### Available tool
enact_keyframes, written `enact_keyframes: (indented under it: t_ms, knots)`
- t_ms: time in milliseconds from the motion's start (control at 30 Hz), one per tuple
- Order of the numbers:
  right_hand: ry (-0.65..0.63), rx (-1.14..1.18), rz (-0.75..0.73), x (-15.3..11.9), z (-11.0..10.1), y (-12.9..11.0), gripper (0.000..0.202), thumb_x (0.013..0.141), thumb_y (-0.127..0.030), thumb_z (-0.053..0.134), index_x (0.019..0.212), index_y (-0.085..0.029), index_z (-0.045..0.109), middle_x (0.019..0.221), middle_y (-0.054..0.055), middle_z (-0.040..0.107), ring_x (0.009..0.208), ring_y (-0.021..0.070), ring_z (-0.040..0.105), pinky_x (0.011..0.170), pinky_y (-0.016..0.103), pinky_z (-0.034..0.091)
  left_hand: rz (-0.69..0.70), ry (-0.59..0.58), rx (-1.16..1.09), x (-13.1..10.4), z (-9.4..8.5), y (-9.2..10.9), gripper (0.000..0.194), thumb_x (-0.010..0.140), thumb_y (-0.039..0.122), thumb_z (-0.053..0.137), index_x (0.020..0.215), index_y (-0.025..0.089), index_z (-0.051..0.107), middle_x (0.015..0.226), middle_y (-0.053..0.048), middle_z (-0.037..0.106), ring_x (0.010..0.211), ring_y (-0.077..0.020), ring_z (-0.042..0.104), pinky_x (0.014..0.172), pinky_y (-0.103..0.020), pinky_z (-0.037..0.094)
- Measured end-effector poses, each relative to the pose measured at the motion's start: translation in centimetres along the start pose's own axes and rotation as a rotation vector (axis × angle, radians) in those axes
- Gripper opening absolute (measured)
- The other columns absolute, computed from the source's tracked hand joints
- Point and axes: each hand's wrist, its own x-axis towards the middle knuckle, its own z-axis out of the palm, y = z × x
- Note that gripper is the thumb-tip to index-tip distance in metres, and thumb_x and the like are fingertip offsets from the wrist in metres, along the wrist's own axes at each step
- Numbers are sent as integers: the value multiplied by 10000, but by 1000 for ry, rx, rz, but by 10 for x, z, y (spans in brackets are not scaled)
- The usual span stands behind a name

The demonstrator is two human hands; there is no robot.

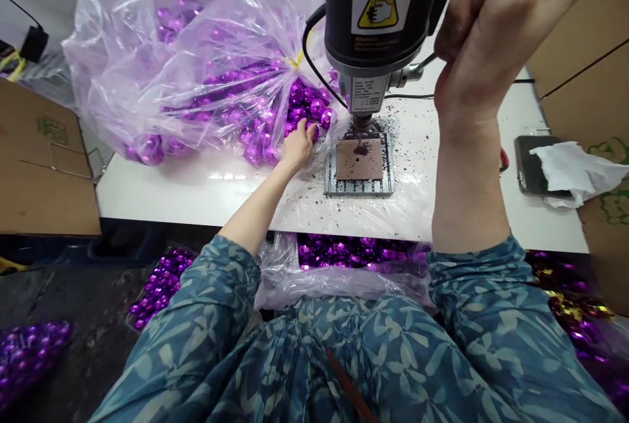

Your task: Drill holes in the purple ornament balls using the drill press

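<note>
At the mouth of a clear plastic bag [132, 76], my left hand [297, 147] has its fingers curled on a shiny purple faceted ball [313, 133]; part of the grip is hidden. More purple balls [301, 97] lie around the fingertips. High on the right, my right hand [491, 23] is closed around the lever of a black drill press [376, 36]; the grip end is covered by the fingers. Below the chuck [362, 122], a brown square plate [346, 164] with a dark hole rests on the slotted metal base [361, 188]. Dark shavings are scattered there.
Under the white table [206, 203], an open plastic-lined container [344, 282] holds purple balls. Cardboard boxes [39, 161] stand at both sides. A dark flat device [538, 164] with white paper [580, 171] over it lies at right. A black cable hangs beside the drill.
</note>
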Motion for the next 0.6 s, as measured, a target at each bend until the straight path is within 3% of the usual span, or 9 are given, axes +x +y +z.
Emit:
enact_keyframes:
  t_ms: [67, 167, 300, 400, 500, 600]
  knots:
    - [-6, 4, -44, -1, 1, 3, 554, 1034, -190, 414, 588, -227, 88, 394, -60, 156, 323, -7, 184, 427, 236, 80, 7, 6, -21, 8, 10, -4, 402, 914, 634, 759, 1079, 268, 746, 694, -22, 697, 892, -313, 747, 1010, -538, 568]
    - [8, -27, -76, -2, 1, 4, 551, 1038, -166, 387, 541, -211, 153, 385, -58, 181, 319, -10, 198, 436, 235, 75, 26, -10, -116, 3, 6, 10, 409, 914, 626, 773, 1118, 272, 751, 923, -61, 787, 953, -263, 749, 966, -464, 600]
    - [-20, 22, -47, -5, -2, -1, 545, 1026, -61, 307, 501, -183, 230, 373, -59, 230, 315, -12, 246, 440, 205, 78, -19, -65, -285, -27, -15, 50, 529, 960, 680, 706, 1379, 359, 676, 1100, -66, 803, 892, -204, 761, 844, -390, 646]
    - [-41, 16, 19, -8, -5, -10, 526, 1021, -63, 319, 514, -180, 236, 365, -75, 255, 316, -24, 259, 436, 175, 91, -78, -158, -405, -60, -19, 74, 527, 986, 676, 682, 1431, 396, 641, 1214, -73, 798, 968, -223, 793, 832, -400, 670]
    - [-56, -5, 134, -10, -5, -19, 486, 1011, -57, 322, 553, -194, 232, 358, -96, 265, 320, -31, 268, 440, 150, 126, -115, -283, -477, -86, -4, 80, 502, 1030, 697, 598, 1414, 375, 628, 1284, -94, 785, 1038, -238, 802, 817, -403, 682]
    - [-36, -10, 170, -10, -3, -24, 441, 1007, -52, 319, 591, -195, 292, 350, -111, 246, 315, -27, 245, 444, 151, 98, -109, -299, -481, -96, 19, 73, 543, 1000, 722, 633, 1385, 340, 599, 1207, -90, 804, 1002, -221, 803, 813, -391, 679]
